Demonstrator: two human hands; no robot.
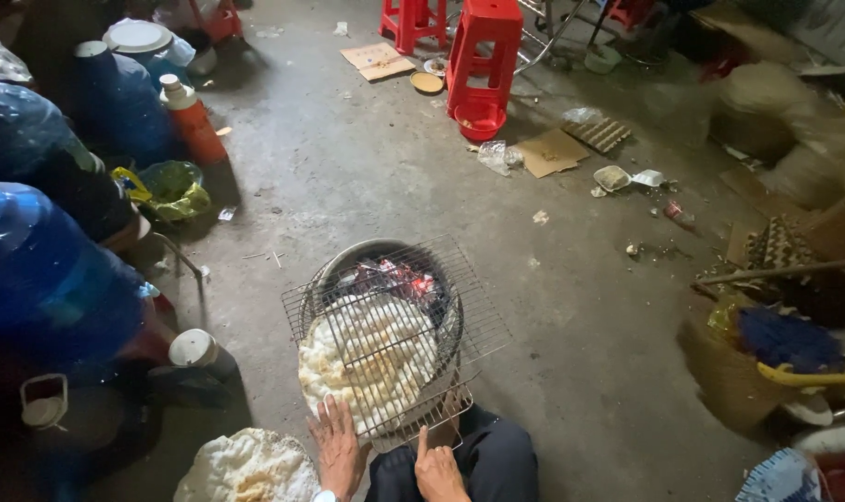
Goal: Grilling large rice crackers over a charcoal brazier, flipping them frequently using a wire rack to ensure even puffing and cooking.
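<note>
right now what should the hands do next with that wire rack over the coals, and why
Probably slide the wire rack forward: the puffed white cracker inside sits mostly on the near side, while the glowing coals lie farther back. Both the left hand and right hand already touch its near edge.

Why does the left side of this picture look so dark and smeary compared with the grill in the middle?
Head view: the big blue water jugs sit close to the lens, soft and shadowed; light falls on the concrete floor and the wire grill, which look sharper; embers glow red in the charcoal pan; the hands, left and right, are dim at the frame's bottom edge.
</note>
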